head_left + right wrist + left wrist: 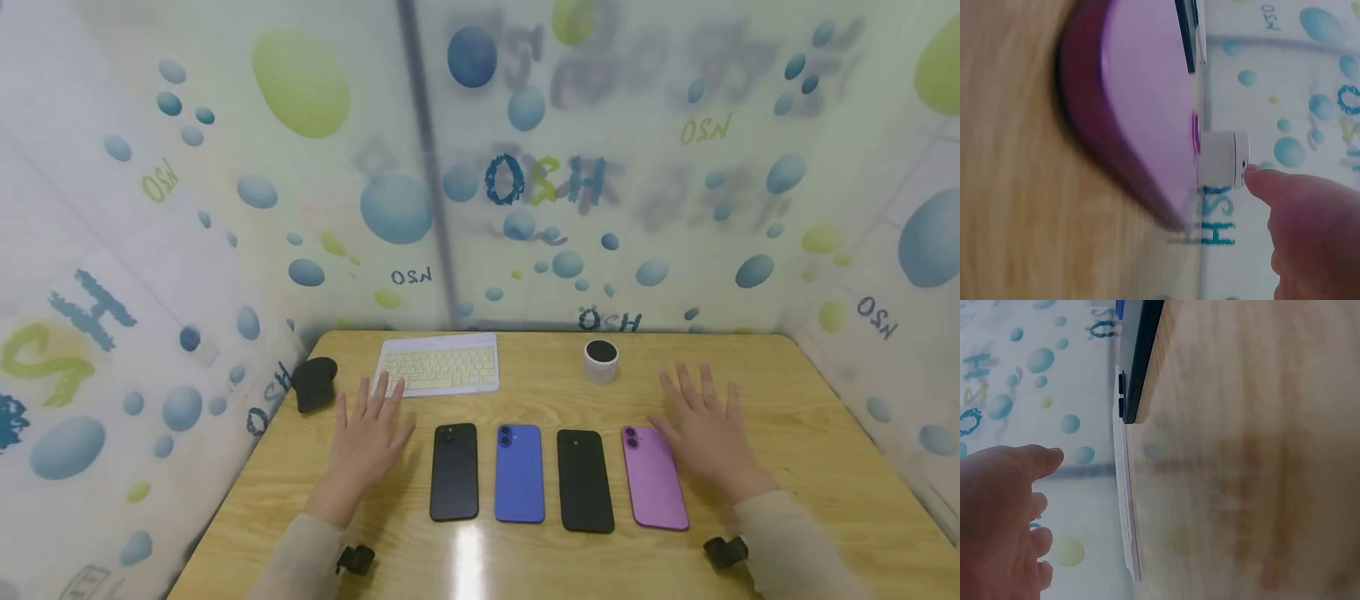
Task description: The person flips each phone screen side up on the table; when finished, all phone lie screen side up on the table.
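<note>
In the head view several phones lie side by side with their backs up: a black phone with a camera bump (453, 475), a blue phone (519, 479), a plain black phone (585, 483) and a purple phone (654, 482). My left hand (367, 437) is spread with straight fingers, left of the first black phone and in front of the white keyboard (438, 365). Fingers spread, my right hand (708, 433) is beside the purple phone, its thumb near the phone's top edge. Neither hand holds anything. Whether the palms touch the table cannot be told.
A black mouse-like object (315, 383) sits at the table's back left corner. Toward the back right stands a small white cylinder with a dark top (601, 362). Patterned cloth walls (637, 167) enclose the wooden table (817, 467) on the back and both sides.
</note>
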A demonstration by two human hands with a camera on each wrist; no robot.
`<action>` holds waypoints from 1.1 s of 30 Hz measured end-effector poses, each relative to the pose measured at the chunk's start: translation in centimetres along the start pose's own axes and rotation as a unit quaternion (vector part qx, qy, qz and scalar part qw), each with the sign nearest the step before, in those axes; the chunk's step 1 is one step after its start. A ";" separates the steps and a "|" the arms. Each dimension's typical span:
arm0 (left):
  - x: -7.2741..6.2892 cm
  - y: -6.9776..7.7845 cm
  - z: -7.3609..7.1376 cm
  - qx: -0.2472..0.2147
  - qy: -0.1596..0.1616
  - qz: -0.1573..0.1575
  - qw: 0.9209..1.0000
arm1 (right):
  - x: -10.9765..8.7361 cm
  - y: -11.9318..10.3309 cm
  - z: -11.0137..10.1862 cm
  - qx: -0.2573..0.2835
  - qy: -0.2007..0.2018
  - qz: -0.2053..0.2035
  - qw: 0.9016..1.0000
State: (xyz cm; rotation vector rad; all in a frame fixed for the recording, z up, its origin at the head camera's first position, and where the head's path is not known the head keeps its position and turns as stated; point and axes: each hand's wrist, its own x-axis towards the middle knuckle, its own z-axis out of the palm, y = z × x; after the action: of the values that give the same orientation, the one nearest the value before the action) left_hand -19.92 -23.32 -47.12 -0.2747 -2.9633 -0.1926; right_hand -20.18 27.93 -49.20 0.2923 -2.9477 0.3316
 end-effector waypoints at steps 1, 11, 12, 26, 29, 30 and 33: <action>-0.2 -0.1 0.1 0.003 0.002 0.006 1.000 | 0.1 -0.5 0.0 0.001 0.001 -0.009 1.000; -2.5 0.0 0.3 -0.017 -0.001 0.059 0.998 | 1.6 -5.7 -0.4 0.030 0.010 -0.094 0.995; -2.7 0.0 0.3 -0.022 0.000 0.065 0.998 | 1.8 -6.3 -0.4 0.034 0.014 -0.104 0.994; -3.9 0.0 0.5 -0.161 -0.073 0.117 0.977 | 4.9 -14.7 2.4 0.101 -0.071 -0.201 0.972; -4.2 0.0 0.5 -0.172 -0.088 0.122 0.974 | 5.5 -16.5 3.0 0.127 -0.101 -0.214 0.963; -4.3 0.0 0.5 -0.173 -0.092 0.123 0.973 | 5.7 -17.0 3.2 0.134 -0.109 -0.218 0.960; -4.5 0.2 0.4 -0.180 -0.101 0.128 0.970 | 6.3 -18.3 3.9 0.147 -0.126 -0.233 0.953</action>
State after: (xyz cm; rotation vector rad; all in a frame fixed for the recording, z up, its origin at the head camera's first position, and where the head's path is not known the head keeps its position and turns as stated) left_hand -15.56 -23.83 -48.26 -0.7601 -3.0305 -0.7085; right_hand -22.96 8.38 -48.06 1.1212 -2.9283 0.7061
